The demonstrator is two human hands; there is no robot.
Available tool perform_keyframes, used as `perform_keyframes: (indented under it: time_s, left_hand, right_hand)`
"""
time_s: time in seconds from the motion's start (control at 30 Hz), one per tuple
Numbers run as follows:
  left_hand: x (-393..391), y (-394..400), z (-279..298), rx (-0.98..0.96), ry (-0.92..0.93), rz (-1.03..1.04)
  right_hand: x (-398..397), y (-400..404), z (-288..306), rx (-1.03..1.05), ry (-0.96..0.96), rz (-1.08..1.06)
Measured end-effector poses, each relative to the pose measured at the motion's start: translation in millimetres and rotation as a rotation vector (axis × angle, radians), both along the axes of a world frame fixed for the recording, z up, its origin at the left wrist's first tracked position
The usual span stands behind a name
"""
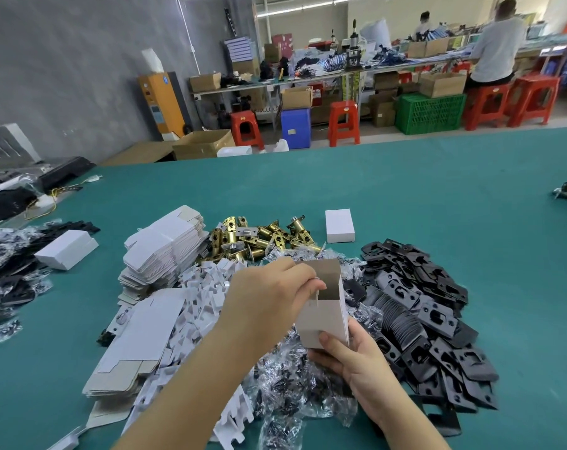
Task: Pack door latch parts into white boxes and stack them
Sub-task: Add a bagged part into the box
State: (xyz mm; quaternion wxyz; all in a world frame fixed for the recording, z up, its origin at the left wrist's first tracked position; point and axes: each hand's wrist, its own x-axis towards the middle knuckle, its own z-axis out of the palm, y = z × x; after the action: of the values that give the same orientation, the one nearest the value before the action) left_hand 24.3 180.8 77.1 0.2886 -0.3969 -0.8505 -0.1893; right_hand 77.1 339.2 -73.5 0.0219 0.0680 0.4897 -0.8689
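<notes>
Holding a small white box [324, 306] upright above the heaps, the right hand [356, 362] grips its lower end, thumb pressed on the near face and the other fingers wrapped behind. The box's top is open, with one brown-lined flap standing up at the back. The left hand [269, 300] reaches over from the left, its fingers curled and pinching the near top edge of the box at the opening. Under both hands lies a drift of clear plastic bags [295, 384] holding small dark parts, spread on the green tabletop [438, 196]. To the right of the box sits a big heap of black plates [421, 310], overlapping one another. Beyond the hands a pile of brass latches [259, 238] lies between a tall stack of flat box blanks [165, 251] on the left and a closed white box [339, 226] lying alone on the right. More flat blanks [139, 339] are fanned out near the left forearm, next to a heap of white card inserts [207, 287]. Another closed white box [66, 249] rests on the far left among more bags and black parts. In the background, red stools [343, 123] and a green crate [429, 113] stand by a long workbench where two people work.
</notes>
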Motion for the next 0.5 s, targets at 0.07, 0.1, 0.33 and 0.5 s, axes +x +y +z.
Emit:
perform_keyframes:
  time_s: [0.07,0.1,0.33,0.5]
  left_hand:
    - [-1.9,0.0,0.4,-0.022,0.020,-0.001]
    - [-2.3,-0.4,0.4,-0.020,0.028,-0.007]
    - [-7.0,-5.2,2.8,0.152,0.016,-0.036]
    - [-3.2,4.3,-1.2,0.030,-0.071,0.000]
  right_hand:
    - [0.4,0.8,-0.8,-0.007,-0.004,-0.010]
    - [0.4,0.7,-0.6,-0.003,-0.003,-0.010]
    - [0.2,-0.5,0.8,0.032,0.007,0.008]
    - [-0.4,-0.7,0.1,0.036,0.010,0.000]
